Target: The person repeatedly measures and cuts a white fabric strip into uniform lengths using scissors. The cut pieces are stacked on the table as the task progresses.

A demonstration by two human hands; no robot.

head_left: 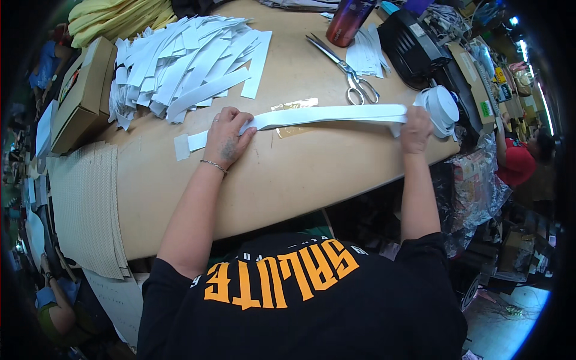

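Observation:
A long white band (327, 114) stretches across the tabletop between my two hands, with layers lying over each other. My left hand (228, 137) presses on its left part with bent fingers, thumb along the band's near edge. The band's left end pokes out past that hand, beside a small pale piece of tape (182, 147). At the other end, my right hand (416, 129) is closed round the band in a fist. Just beyond it stands a white roll (443, 107) of similar band. Clear brownish tape (294, 131) sticks to the table under the band's middle.
A heap of cut white strips (186, 66) covers the back left, beside a cardboard box (90, 96). Scissors (348, 69) lie blades apart behind the band, near a dark red bottle (350, 23) and a black machine (414, 45). Beige textured sheets (87, 204) hang over the left edge.

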